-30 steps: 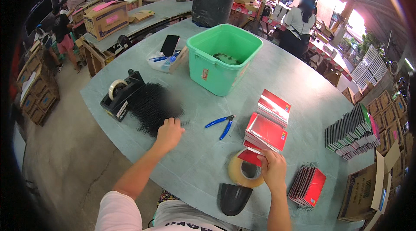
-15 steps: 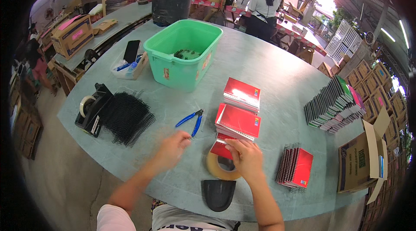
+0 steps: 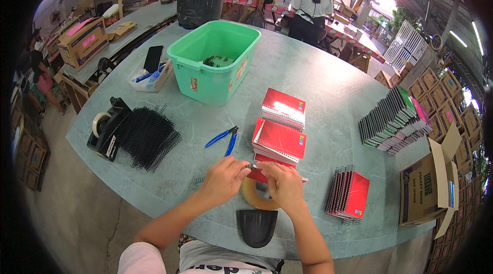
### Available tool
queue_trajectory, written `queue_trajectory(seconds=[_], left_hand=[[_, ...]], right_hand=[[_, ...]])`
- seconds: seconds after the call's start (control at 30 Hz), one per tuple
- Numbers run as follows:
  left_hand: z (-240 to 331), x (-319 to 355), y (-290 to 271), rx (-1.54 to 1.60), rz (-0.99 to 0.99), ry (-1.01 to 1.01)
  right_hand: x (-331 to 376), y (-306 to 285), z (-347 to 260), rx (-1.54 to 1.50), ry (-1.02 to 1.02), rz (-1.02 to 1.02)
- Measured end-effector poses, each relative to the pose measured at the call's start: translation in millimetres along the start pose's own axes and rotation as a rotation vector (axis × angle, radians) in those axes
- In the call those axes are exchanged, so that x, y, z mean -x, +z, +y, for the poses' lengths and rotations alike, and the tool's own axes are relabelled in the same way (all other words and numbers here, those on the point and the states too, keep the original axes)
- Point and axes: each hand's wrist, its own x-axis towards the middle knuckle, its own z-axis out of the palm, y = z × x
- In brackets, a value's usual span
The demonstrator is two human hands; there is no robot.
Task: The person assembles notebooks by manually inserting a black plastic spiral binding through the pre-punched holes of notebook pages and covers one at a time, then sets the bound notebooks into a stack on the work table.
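1 coil (image 3: 249, 166) appears pinched in the left hand's (image 3: 226, 177) fingertips and 1 notebook (image 3: 257, 176) in the right hand's (image 3: 283, 184), over the tape's (image 3: 250, 198) far edge; gentle feeding, edges kept level, is judged best.

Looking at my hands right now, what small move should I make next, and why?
Probably ease the thin black spiral coil into the edge of the small red-covered notebook: your left hand seems to pinch the coil right beside the notebook, which your right hand holds.
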Motion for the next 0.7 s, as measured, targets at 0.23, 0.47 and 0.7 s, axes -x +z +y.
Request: queue_trajectory(seconds=[0.23,0.47,0.7], left_hand=[[4.6,-5.0,-0.8,-0.026,0.012,-0.086],[-1.6,-15.4,-31.9,0.04,-0.243,-0.107],[-6.1,-8.3,-28.6,-0.11,-0.215,-0.092]], right_hand=[[1.9,3.6,-4.2,0.033,-0.104,0.047],[-2.6,19.3,-6.3,0.258,-0.159,0.192],[0.6,15.5,-7.0,0.101,-0.101,0.136]])
